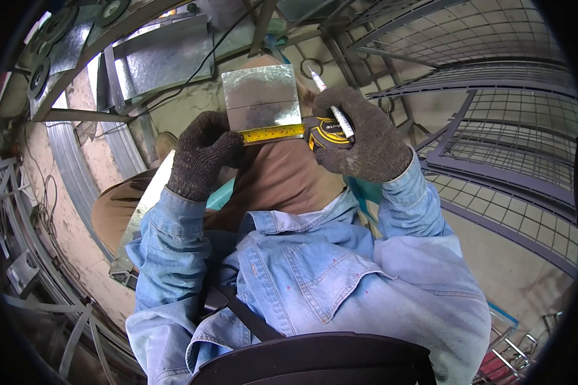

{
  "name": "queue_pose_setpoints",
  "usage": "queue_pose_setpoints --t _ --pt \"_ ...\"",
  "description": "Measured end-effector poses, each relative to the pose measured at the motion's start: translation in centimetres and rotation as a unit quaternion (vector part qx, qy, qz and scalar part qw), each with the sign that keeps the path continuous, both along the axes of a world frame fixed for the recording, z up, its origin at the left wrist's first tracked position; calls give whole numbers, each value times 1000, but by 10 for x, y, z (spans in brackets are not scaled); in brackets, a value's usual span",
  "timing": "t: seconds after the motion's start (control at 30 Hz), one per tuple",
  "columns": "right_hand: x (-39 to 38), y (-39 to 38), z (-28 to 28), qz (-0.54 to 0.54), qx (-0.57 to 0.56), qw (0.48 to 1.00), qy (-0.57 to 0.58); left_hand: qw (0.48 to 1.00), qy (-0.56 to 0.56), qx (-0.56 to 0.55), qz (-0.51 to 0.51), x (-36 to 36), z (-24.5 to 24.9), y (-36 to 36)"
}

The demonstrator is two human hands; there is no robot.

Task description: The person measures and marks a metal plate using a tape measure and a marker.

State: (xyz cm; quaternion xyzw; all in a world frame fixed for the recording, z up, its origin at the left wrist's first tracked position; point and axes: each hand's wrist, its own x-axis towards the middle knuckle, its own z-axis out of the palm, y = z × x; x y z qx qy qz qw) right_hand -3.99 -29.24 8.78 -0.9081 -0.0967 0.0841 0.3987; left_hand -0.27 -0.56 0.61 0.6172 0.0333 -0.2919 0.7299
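A square, shiny metal plate (261, 96) with a thin dark line across it lies over my lap. Along its near edge runs the yellow blade of a tape measure (325, 134). My left hand (205, 153), in a dark knit glove, pinches the blade's end at the plate's lower left corner. The tape's black and yellow case sits in my gloved right hand (366, 135), at the lower right corner. A white marker (342, 120) is also held in that hand, its thin tip pointing up and away.
Wire mesh racks (507, 138) stand on the right. Sheet metal (164, 61) lies at the upper left by a metal frame (83, 117). Long metal strips (74, 163) and a cluster of bent bars (35, 256) are on the left.
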Motion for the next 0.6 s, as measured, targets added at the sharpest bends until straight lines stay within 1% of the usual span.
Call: queue_pose_setpoints --t 0.1,0.33,0.43,0.5,0.53,0.6 --pt "-1 0 3 -7 -9 1000 11 1000 -17 9 -3 0 0 -1" --pt "-1 0 1 -1 -19 1000 6 1000 -13 8 13 -1 2 -3" --pt "-2 -1 -7 4 5 1000 -18 1000 -19 -14 19 -3 -3 -3" --pt "-1 -5 -8 18 31 999 0 999 -46 21 13 -3 -4 -4" --pt "1 -8 -6 20 31 999 -3 998 -49 21 15 -2 -3 -3" --pt "7 -18 2 -14 63 997 37 999 -45 28 9 0 1 -2"
